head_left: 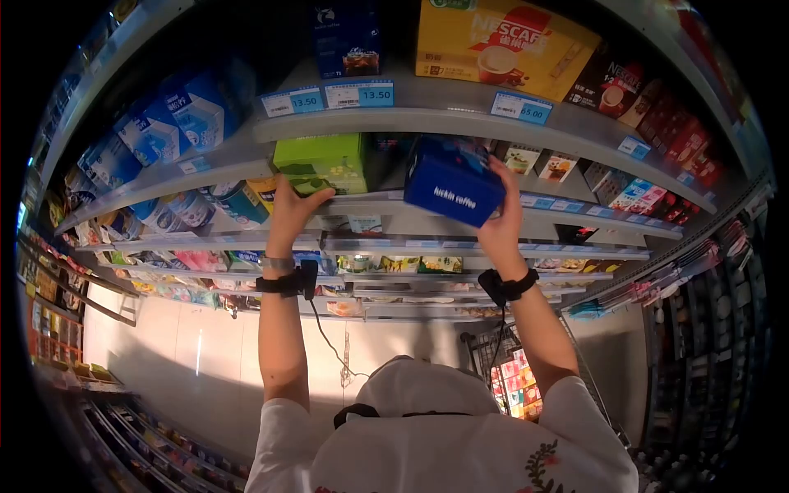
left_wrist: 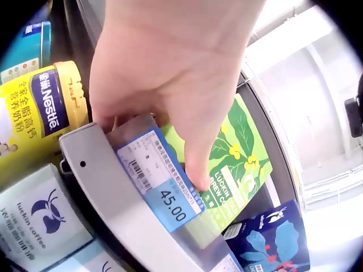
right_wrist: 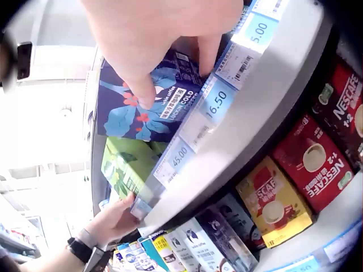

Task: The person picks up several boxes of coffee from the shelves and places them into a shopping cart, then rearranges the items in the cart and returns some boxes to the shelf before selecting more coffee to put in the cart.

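On a middle shelf, a green luckin coffee box (head_left: 329,156) stands at the shelf's front edge. My left hand (head_left: 292,212) grips its left side; in the left wrist view the thumb lies across its front beside a 45.00 price tag (left_wrist: 167,195), and the fingers are mostly hidden. To the right, my right hand (head_left: 503,215) holds a dark blue luckin coffee box (head_left: 454,185) by its right side. That box is tilted in the head view, its lower edge out over the shelf edge. The right wrist view shows the thumb on the box's blue-leaf face (right_wrist: 127,107).
A yellow Nestle can (left_wrist: 34,113) stands left of the green box. Overhead, a shelf holds a large yellow Nescafe box (head_left: 505,45). Lower shelves carry more packets, with a shopping cart (head_left: 526,370) at the person's right. The price-tag rail (right_wrist: 193,124) lines the shelf front.
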Demonstrator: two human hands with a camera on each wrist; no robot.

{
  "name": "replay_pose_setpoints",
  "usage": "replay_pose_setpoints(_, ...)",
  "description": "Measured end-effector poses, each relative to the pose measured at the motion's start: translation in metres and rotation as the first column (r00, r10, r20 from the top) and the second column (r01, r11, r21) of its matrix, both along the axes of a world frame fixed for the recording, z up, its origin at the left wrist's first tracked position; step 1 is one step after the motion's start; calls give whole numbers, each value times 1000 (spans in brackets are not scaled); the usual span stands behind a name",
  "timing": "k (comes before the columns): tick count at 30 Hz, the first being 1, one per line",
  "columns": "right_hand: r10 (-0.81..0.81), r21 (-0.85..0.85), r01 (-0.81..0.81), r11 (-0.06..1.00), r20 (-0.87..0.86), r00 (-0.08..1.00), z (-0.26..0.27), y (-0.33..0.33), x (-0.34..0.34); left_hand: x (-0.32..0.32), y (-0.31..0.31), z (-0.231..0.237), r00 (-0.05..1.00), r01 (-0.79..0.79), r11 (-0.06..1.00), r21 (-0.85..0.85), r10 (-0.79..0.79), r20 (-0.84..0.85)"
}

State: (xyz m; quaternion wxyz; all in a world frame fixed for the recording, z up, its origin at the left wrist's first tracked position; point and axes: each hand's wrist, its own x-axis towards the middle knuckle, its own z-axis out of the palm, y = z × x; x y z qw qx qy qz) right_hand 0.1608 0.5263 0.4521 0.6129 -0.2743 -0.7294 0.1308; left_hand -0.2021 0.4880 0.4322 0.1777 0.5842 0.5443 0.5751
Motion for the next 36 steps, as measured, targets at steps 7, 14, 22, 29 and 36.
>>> replay_pose_setpoints(7, 85, 110, -98, 989, 118, 989, 8, -21, 22, 1, -7, 6, 991, 111, 994, 12, -112, 75)
replay_pose_setpoints(14, 43, 98, -66, 993, 223, 974, -15, -76, 107, -12, -18, 0, 999, -29, 999, 45, 30, -27)
replay_pose_setpoints(22, -216, -16, 223, 975, 201, 955, -43, -102, 165, -8, -36, 49, 998, 41, 991, 127, -47, 48)
replay_pose_setpoints(29, -298, -60, 319, 946, 231, 926, -66, -113, 190, 31, -68, 56, 743, 52, 988, 143, 58, -666)
replay_pose_setpoints(36, -363, -81, 383, 920, 191, 912, -50, -145, 241, 35, -117, 58, 753, -54, 956, 288, 228, -618)
